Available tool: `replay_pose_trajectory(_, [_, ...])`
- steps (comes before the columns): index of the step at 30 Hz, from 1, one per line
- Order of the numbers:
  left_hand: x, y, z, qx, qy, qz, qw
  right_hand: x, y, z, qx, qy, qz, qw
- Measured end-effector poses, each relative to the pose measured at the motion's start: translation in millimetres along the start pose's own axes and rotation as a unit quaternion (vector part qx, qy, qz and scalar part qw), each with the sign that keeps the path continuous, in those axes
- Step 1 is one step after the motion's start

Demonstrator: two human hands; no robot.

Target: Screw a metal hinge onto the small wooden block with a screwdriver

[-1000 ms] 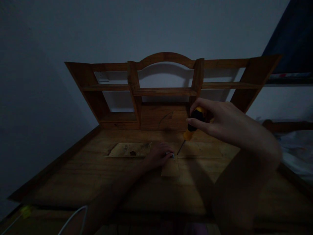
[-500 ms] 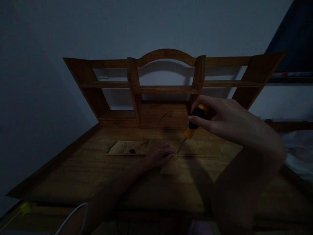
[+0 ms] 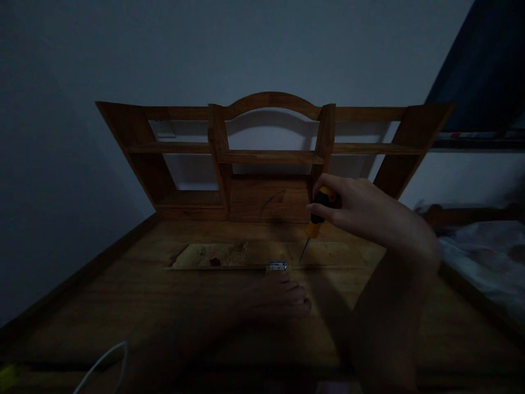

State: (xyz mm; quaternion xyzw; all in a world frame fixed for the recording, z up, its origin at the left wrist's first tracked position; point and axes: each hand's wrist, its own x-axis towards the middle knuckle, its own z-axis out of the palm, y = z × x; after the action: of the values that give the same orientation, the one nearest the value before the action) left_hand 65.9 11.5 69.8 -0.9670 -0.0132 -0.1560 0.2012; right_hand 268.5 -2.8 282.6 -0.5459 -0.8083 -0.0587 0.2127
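Observation:
A screwdriver [image 3: 314, 224] with a yellow and black handle is gripped in my right hand [image 3: 344, 205]. Its shaft slants down and left, with the tip close to the boards on the desk. Left of the tip, a small silver metal hinge [image 3: 278, 266] lies where a narrow light wooden piece [image 3: 268, 271] meets a long thin board [image 3: 332, 254]. My left hand [image 3: 283, 295] rests over the wooden piece, just in front of the hinge, fingers laid over it. Most of that piece is hidden beneath the hand, and the light is dim.
A wooden shelf unit [image 3: 270, 157] with an arched top stands at the back of the desk [image 3: 135, 295], against the wall. The long board's left part [image 3: 205, 255] has rough, dark-stained wood. A white cable [image 3: 102, 358] shows at lower left; pale fabric [image 3: 484, 251] lies at right.
My left hand has moved off the hinge and towards me, onto the narrow wooden piece, so the hinge now shows. The screwdriver stays in my right hand near the boards. The view has shifted slightly.

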Motion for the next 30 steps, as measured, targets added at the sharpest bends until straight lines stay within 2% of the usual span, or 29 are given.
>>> replay_pose_trajectory(4, [0, 3, -8.1, 0.023, -0.037, -0.018, 0.999, 0, -1, 1, 0.008, -0.002, -0.011, 1.0])
replay_pose_trajectory(7, [-3, 7, -7.1, 0.032, -0.047, -0.022, 0.998, 1, -4, 3, 0.017, -0.005, -0.021, 1.0])
replay_pose_trajectory(13, [-3, 9, 1.9, 0.049, -0.03, 0.001, 0.998, 3, -14, 5, 0.032, -0.006, -0.045, 0.998])
replay_pose_trajectory(19, [-1, 4, -6.0, 0.061, -0.026, 0.01, 0.998, 2, -17, 3, 0.042, -0.003, -0.056, 0.998])
replay_pose_trajectory(24, [-5, -3, -10.1, 0.051, -0.046, -0.014, 0.998, 2, -16, 3, 0.035, -0.004, -0.059, 0.998])
replay_pose_trajectory(30, [-6, -3, -7.3, 0.05, -0.042, -0.059, 0.996, 4, -17, 4, 0.034, -0.011, -0.058, 0.998])
